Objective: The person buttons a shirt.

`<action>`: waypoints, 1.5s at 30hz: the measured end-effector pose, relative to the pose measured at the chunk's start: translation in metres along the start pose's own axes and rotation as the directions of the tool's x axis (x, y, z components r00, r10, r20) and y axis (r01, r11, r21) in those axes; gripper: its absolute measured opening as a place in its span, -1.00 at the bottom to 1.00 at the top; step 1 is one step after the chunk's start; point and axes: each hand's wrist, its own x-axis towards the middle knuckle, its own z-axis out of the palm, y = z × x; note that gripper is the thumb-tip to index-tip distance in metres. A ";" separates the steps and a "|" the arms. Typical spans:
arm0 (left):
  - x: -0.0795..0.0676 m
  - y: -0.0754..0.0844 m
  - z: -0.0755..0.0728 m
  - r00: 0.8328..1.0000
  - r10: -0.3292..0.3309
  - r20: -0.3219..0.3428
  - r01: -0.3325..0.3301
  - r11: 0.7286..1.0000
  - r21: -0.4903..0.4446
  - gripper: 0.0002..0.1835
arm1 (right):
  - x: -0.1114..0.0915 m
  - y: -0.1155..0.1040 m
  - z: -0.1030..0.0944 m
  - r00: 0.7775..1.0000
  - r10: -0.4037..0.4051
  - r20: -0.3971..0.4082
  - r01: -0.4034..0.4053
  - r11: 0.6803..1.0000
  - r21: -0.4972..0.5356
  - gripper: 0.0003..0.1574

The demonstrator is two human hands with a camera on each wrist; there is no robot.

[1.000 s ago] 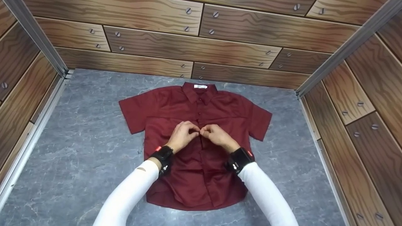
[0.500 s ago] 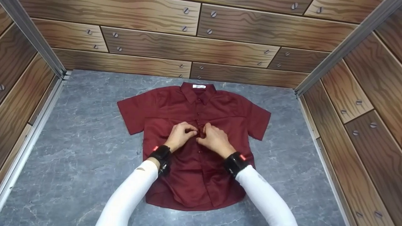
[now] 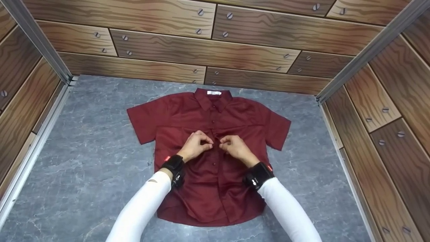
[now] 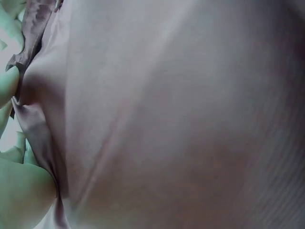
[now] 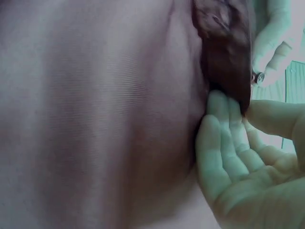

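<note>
A dark red short-sleeved shirt (image 3: 198, 198) lies front up, collar away from me. Over its chest, my left hand (image 3: 195, 146) pinches one front edge; a small button (image 5: 259, 78) shows at its fingertips in the right wrist view. Opposite it, with a narrow gap between the two, my right hand (image 3: 235, 148) pinches the other front strip, the placket (image 5: 226, 62), between thumb and fingers. In the left wrist view the cloth is drawn into folds beside the left fingers (image 4: 28, 191). Lower on the front, another button (image 3: 214, 164) is exposed.
The grey marbled surface (image 3: 94, 144) extends around the shirt. Wood-patterned walls (image 3: 168, 43) stand at the back and on both sides, with metal rails (image 3: 362, 50) at the corners. A white label (image 3: 214, 92) shows inside the collar.
My right hand has opened its fingers, then pinched the placket again slightly to the right, apart from the left hand. The left hand keeps its pinch almost in place.
</note>
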 end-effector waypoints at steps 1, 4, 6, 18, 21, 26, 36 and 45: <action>0.000 0.000 0.000 1.000 0.002 0.002 -0.002 1.000 0.001 -0.90 | 0.001 0.001 -0.001 1.000 0.011 0.021 -0.012 0.999 0.050 -0.84; 0.001 0.001 0.001 1.000 0.009 0.018 -0.010 1.000 0.017 -0.91 | 0.001 0.003 -0.003 0.996 0.041 0.074 -0.052 0.987 0.152 -0.83; 0.002 0.001 0.001 1.000 0.013 0.028 -0.013 1.000 0.023 -0.91 | 0.002 0.004 -0.004 0.994 0.058 0.091 -0.074 0.980 0.184 -0.83; 0.002 0.003 0.001 0.997 -0.061 0.037 0.059 0.996 0.068 -0.93 | 0.003 0.001 0.005 0.995 0.028 0.093 -0.046 0.979 0.198 -0.79; 0.002 0.004 0.003 0.996 -0.077 0.037 0.073 0.993 0.096 -0.93 | 0.001 0.001 0.005 0.996 0.020 0.088 -0.038 0.977 0.211 -0.75; 0.003 0.005 0.004 0.994 -0.102 0.031 0.097 0.988 0.124 -0.94 | 0.001 0.002 0.006 0.995 -0.029 0.096 0.005 0.971 0.239 -0.69; 0.005 0.007 0.006 0.989 -0.144 0.021 0.137 0.972 0.191 -0.95 | 0.000 0.002 0.010 0.987 -0.159 0.009 0.157 0.984 0.081 -0.84; 0.006 0.005 0.007 0.990 -0.138 0.008 0.134 0.976 0.170 -0.96 | -0.001 0.003 0.014 0.965 -0.256 -0.054 0.250 0.964 -0.094 -0.87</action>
